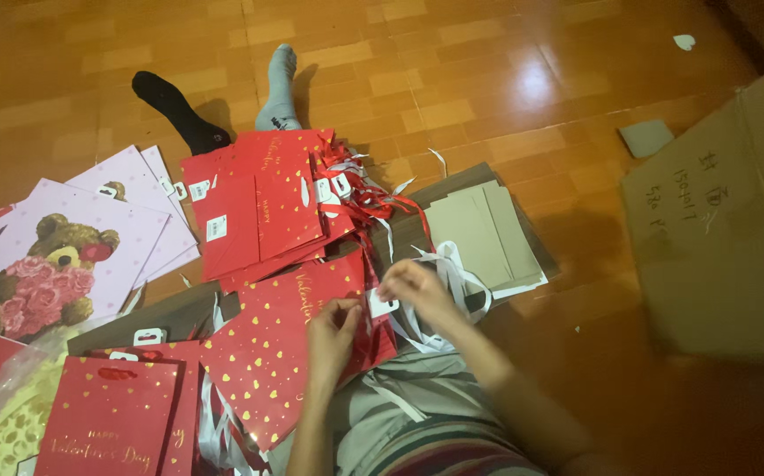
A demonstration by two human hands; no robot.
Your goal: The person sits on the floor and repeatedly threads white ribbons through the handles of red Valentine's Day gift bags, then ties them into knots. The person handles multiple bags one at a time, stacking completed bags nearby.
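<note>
A red gift bag with gold hearts [267, 344] lies flat across my lap. My left hand [333, 333] grips its right edge. My right hand [417, 289] pinches a small white tag [380, 303] at the bag's top, next to white ribbon handles [452, 273]. Both hands sit close together at the bag's upper right corner.
A stack of red heart bags [259, 207] with red ribbons lies ahead, pink teddy-bear bags [56, 256] at left, more red bags [118, 423] at lower left. Grey card sheets [483, 234] lie at centre right and a big cardboard box [726, 220] at right. Two socked feet [223, 101] rest on the orange tile floor.
</note>
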